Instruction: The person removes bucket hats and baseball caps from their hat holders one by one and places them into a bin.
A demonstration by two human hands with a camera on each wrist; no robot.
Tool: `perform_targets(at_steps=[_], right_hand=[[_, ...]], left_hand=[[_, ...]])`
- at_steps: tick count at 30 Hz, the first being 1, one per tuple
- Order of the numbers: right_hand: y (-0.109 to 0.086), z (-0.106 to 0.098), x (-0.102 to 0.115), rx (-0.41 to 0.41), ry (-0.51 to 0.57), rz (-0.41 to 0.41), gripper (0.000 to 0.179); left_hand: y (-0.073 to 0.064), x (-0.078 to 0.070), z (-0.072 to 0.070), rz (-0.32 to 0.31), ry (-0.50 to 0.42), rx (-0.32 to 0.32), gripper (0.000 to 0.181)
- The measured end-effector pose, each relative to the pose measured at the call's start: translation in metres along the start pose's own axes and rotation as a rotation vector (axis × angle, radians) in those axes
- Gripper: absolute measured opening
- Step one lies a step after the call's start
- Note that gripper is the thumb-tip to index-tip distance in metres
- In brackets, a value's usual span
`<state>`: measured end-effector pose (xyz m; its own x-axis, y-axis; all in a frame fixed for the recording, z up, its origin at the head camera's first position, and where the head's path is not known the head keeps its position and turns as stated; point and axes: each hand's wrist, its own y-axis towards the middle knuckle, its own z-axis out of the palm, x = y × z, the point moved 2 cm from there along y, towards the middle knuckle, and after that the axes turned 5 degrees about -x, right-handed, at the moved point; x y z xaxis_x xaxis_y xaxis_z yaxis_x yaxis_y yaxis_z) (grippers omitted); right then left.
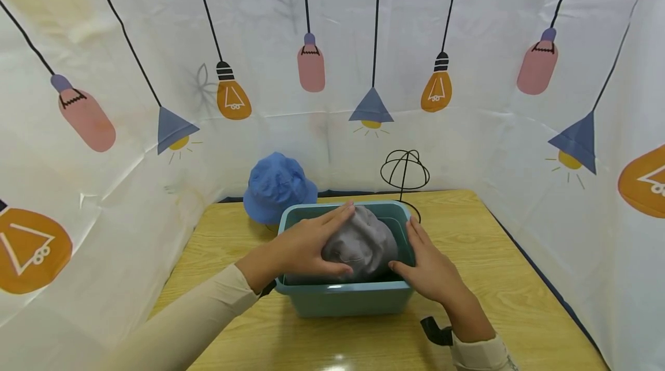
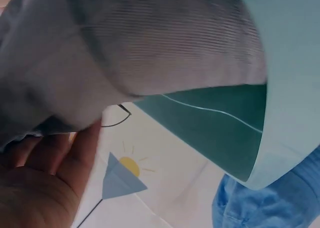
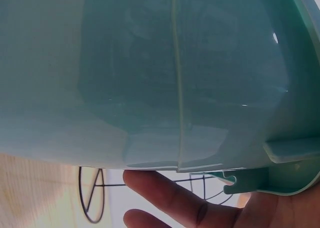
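Note:
A grey fabric hat (image 1: 363, 241) fills much of a teal plastic bin (image 1: 348, 300). My left hand (image 1: 312, 244) holds the hat from its left side, fingers across the back of the crown and thumb in front. In the left wrist view, the left fingers (image 2: 80, 153) pass behind the cloth, which hides their tips. My right hand (image 1: 431, 264) holds the bin's right rim, with the thumb over the inner side. The right fingers (image 3: 160, 193) lie fairly straight along the outside wall.
Behind the bin at left, a blue bucket hat (image 1: 277, 183) sits on a stand. A bare black wire hat stand (image 1: 405, 172) is at back right. The wood-grain table (image 1: 473, 244) is enclosed by white curtains (image 1: 343, 146) printed with lamps.

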<state>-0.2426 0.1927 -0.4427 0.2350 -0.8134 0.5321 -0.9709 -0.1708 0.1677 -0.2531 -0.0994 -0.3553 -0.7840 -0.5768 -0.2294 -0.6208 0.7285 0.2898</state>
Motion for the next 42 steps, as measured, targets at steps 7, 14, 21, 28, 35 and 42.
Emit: perform_targets(at_steps=[7, 14, 21, 28, 35, 42], right_hand=[[0.000, 0.000, 0.001, 0.006, 0.005, 0.007, 0.101], [0.000, 0.000, 0.002, 0.003, -0.002, 0.005, 0.101], [0.001, -0.001, 0.001, 0.004, -0.001, -0.003, 0.100], [0.001, -0.001, 0.001, -0.006, -0.003, -0.008, 0.100], [-0.001, 0.000, 0.002, -0.003, 0.001, -0.004, 0.101], [0.000, 0.000, 0.002, -0.007, 0.001, -0.001, 0.101]], left_hand=[[0.002, 0.006, 0.005, -0.013, 0.076, 0.073, 0.107], [0.009, 0.011, 0.000, -0.006, 0.073, 0.129, 0.095], [0.020, 0.007, -0.007, 0.033, 0.103, 0.178, 0.093], [0.035, 0.006, 0.001, 0.030, 0.106, 0.263, 0.107], [0.045, 0.015, 0.017, 0.038, 0.116, 0.295, 0.110], [0.051, 0.024, 0.032, 0.051, 0.102, 0.325, 0.111]])
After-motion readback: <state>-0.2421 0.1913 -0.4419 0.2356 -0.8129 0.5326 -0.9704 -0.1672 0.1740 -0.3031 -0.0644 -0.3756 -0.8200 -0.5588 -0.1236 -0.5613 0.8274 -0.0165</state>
